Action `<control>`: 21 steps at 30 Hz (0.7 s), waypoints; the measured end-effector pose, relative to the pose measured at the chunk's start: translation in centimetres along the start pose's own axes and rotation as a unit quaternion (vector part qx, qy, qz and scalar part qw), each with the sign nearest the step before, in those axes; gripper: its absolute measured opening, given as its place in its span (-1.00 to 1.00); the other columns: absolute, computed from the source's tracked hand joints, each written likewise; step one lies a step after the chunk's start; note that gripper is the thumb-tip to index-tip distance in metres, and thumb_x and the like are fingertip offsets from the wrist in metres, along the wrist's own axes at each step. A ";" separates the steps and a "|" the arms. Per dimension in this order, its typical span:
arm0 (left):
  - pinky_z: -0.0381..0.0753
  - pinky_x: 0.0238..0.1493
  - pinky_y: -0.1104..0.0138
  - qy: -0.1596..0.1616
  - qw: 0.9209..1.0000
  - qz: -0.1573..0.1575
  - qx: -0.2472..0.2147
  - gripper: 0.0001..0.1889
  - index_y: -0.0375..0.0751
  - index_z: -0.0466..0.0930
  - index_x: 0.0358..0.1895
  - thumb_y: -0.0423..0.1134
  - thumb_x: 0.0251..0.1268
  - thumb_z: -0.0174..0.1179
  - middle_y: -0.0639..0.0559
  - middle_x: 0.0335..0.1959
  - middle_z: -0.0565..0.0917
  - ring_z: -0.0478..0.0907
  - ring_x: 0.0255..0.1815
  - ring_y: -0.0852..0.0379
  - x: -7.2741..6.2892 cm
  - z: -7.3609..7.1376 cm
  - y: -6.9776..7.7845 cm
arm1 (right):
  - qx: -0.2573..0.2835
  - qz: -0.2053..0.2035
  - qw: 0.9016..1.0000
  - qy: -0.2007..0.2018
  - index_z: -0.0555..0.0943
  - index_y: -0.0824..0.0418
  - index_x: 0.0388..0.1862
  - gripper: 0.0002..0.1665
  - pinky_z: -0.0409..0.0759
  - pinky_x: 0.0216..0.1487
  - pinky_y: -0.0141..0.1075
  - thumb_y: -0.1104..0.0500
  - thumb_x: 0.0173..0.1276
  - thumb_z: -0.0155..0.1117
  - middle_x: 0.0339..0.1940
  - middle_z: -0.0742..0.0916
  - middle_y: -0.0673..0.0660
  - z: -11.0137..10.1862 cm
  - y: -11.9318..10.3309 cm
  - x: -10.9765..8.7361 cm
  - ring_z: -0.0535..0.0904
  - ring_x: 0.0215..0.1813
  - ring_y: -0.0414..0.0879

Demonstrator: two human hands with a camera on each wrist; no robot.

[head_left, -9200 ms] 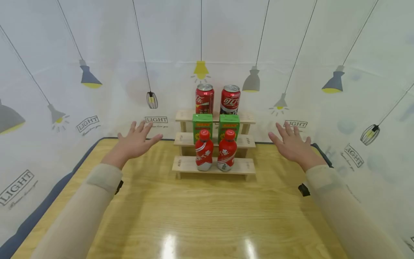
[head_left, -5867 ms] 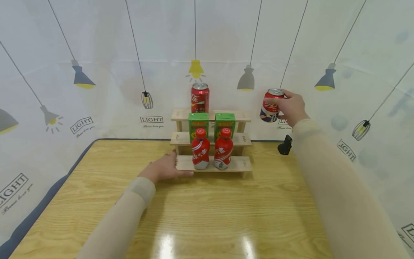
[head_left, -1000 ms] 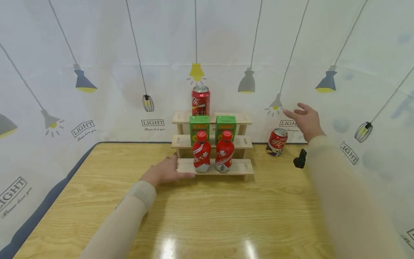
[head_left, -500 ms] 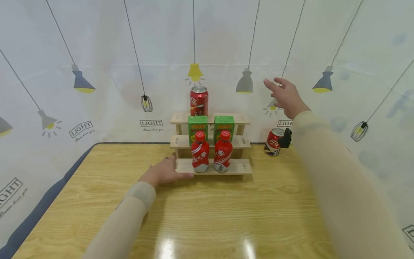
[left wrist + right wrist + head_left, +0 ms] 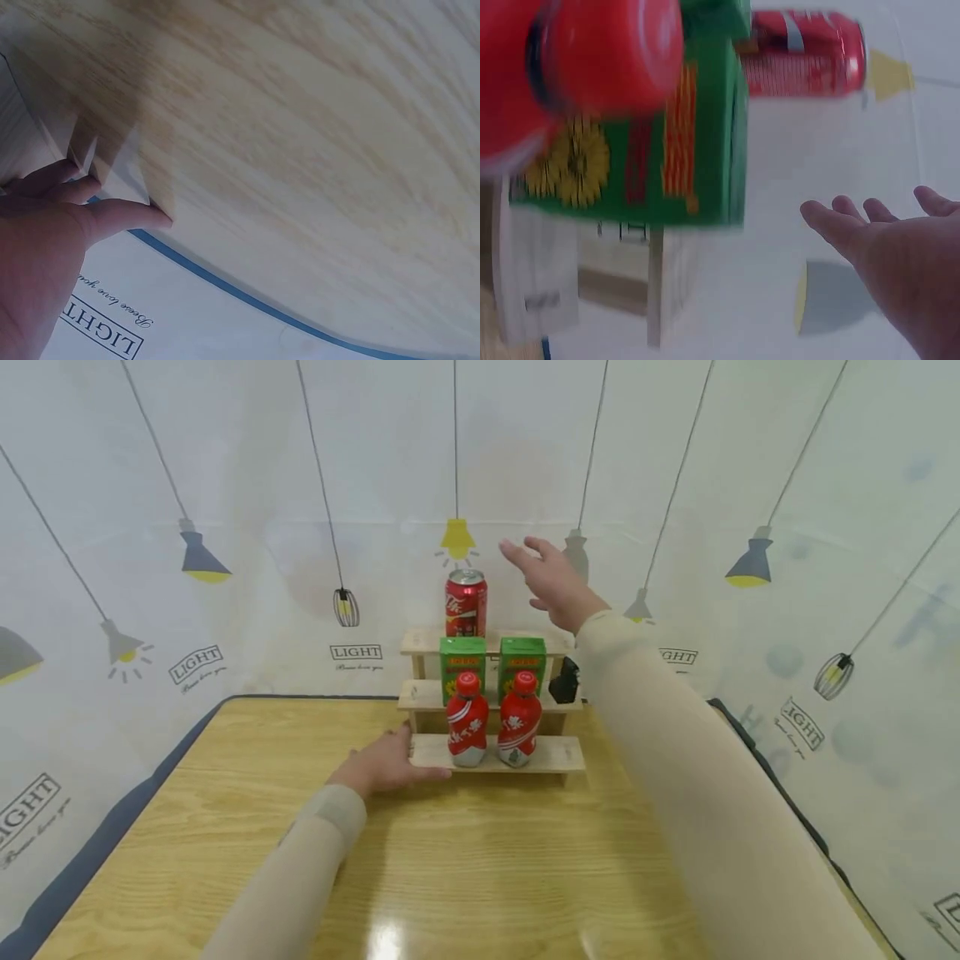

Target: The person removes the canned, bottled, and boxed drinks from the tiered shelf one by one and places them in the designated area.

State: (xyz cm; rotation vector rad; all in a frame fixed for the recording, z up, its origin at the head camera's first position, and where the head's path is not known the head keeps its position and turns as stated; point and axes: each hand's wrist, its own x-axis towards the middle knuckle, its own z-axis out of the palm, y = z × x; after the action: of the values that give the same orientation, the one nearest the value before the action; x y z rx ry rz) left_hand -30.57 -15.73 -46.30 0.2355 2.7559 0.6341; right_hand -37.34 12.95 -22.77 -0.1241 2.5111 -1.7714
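Note:
My left hand grips the left end of the wooden tiered stand, thumb along the front edge of the lowest step; its fingers also show in the left wrist view. My right hand hovers over the right side of the top step, fingers extended and holding nothing. Left of it stands a red cola can, seen in the right wrist view beyond a green drink carton. Two green cartons stand on the middle step, two red bottles on the lowest.
A wood-grain table carries the stand close to the back wall. The wall covering has printed hanging lamps and reaches round both sides. My right sleeve covers the table area right of the stand.
My right hand took one can off the top step and set it on the table at the right. It then moved left above the stand. My left hand came onto the stand's left end.

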 end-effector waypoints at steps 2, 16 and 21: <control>-0.06 0.51 -0.64 0.000 1.000 -0.002 0.004 0.54 -0.12 -0.11 0.77 0.87 -0.18 0.11 -0.29 0.73 0.18 0.13 0.73 -0.39 0.0 -0.2 -0.1 | 0.003 -0.006 1.000 -0.010 -0.02 -0.17 0.80 0.07 0.27 0.73 0.11 -0.47 0.51 0.16 0.82 0.15 0.03 1.6 -0.4 0.2 0.12 0.80 0.04; -0.03 0.49 -0.66 -0.001 1.000 0.004 0.006 0.53 -0.12 -0.11 0.77 0.87 -0.16 0.11 -0.29 0.72 0.20 0.15 0.72 -0.40 0.0 -0.4 -0.1 | 0.088 0.009 0.996 -0.017 0.10 0.04 0.77 0.00 0.47 0.62 0.01 0.00 0.53 0.40 0.59 0.48 0.21 7.3 0.2 2.1 0.52 0.49 0.10; -0.04 0.49 -0.66 -0.002 1.000 0.005 0.004 0.55 -0.09 -0.12 0.77 0.89 -0.21 0.10 -0.29 0.72 0.21 0.16 0.71 -0.40 0.0 -0.3 -0.1 | 0.113 0.001 0.994 -0.003 0.27 0.06 0.69 -0.14 0.58 0.51 0.00 0.13 0.52 0.41 0.51 0.57 0.21 7.9 0.5 2.2 0.58 0.37 0.10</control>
State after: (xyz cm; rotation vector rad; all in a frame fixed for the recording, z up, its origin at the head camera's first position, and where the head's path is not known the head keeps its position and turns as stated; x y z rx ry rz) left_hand -30.71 -15.94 -46.15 0.2510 2.7561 0.6239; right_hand -38.75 5.49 -25.94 -0.1133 2.2846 -2.0350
